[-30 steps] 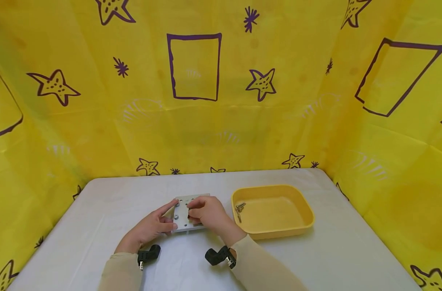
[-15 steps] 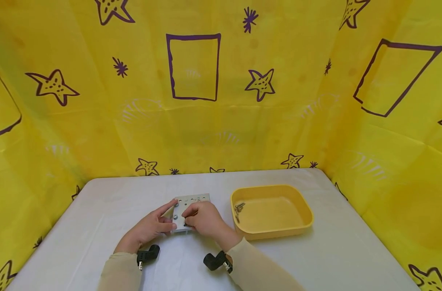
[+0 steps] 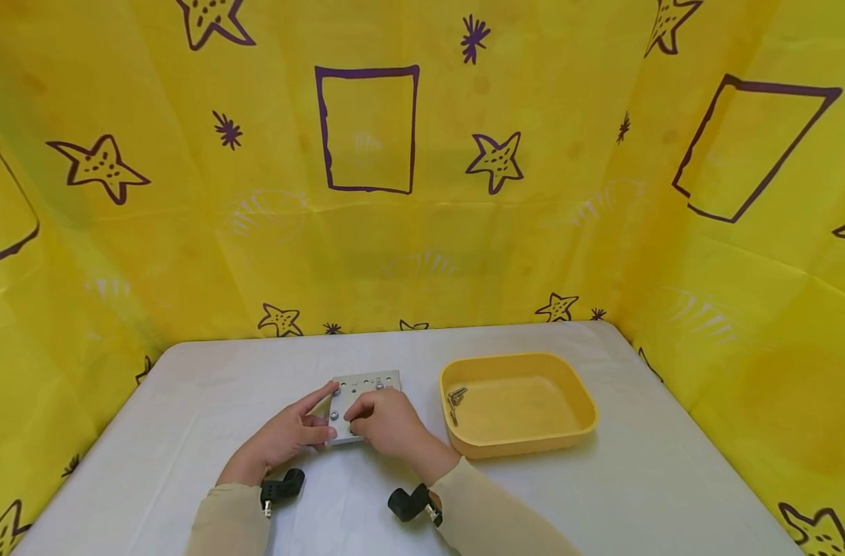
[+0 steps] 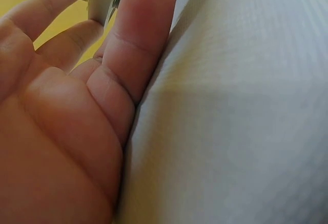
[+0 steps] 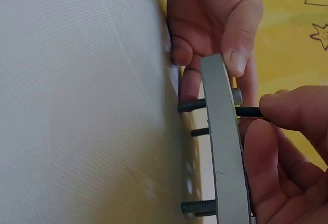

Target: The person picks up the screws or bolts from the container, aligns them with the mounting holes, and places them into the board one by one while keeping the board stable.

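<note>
In the head view, a grey metal plate (image 3: 344, 400) with several holes lies on the table, with bolts (image 3: 334, 415) set into it. My left hand (image 3: 290, 429) grips its left side. The right wrist view shows the left thumb (image 5: 237, 60) on the upper face and another finger below the edge. My right hand (image 3: 393, 426) is over the plate's near part, pinching a thin dark screw (image 5: 248, 112) that stands against the upper face. Its head is hidden by the fingertips. Threaded shanks (image 5: 200, 207) stick out under the plate.
To the right of the plate stands a yellow tray (image 3: 534, 398) with several loose screws (image 3: 456, 398) at its left side. A white cloth (image 3: 353, 510) covers the table. Yellow patterned sheets (image 3: 367, 255) enclose the back and sides.
My right hand has moved from the plate's middle toward its near left part, uncovering a bolt at the far right. The left hand has stayed put.
</note>
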Available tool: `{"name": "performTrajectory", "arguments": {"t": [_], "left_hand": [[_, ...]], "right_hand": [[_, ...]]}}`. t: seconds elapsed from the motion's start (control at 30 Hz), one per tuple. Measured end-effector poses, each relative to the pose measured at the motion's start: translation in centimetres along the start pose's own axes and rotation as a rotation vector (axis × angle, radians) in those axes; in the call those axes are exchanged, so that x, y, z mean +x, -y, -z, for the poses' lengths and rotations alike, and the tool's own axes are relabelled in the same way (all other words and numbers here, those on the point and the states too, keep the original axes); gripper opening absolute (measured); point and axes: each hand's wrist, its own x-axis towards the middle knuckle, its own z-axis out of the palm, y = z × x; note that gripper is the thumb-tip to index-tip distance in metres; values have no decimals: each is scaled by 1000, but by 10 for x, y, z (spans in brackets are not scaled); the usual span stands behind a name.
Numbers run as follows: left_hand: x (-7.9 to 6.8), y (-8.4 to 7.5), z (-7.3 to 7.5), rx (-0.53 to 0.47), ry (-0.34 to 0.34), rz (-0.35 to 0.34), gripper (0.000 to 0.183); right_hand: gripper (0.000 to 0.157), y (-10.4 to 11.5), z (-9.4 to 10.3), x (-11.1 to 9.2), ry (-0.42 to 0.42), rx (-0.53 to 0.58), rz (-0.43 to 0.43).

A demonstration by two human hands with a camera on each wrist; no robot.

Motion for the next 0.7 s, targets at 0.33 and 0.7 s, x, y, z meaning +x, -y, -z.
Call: {"name": "performTrajectory", "arguments": {"t": [0.33, 0.7], "left_hand": [[-2, -1, 2, -7, 13, -10, 86], [0, -1, 0, 8, -11, 10, 89]], "right_hand": [[14, 1, 2, 0, 14, -53, 5], [15, 1, 50, -11, -61, 130, -1]]}}
